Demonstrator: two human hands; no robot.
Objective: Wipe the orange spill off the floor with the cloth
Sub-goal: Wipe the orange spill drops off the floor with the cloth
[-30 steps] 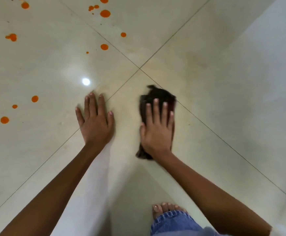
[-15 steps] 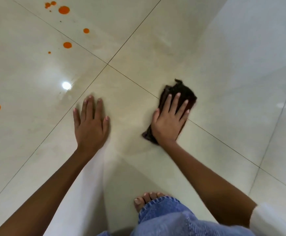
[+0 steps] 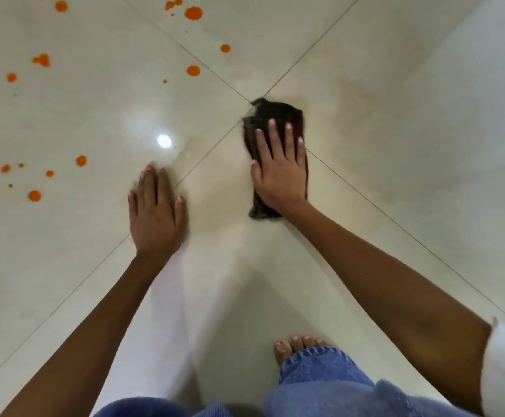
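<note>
Item: dark brown crumpled cloth (image 3: 275,111), long axis running away from us, pinned to the glossy cream tiled floor (image 3: 395,145) under our right grip (image 3: 280,170), fingers straight and spread. Scattered orange spill droplets (image 3: 193,70) lie up-left; left grip (image 3: 155,212), flat on tile, sits nearer them.

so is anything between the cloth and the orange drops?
Nothing toward the nearest drops: bare floor from the cloth, under the right hand, to them. The left hand, flat on the floor, sits roughly between cloth and the lower-left drops.
</note>
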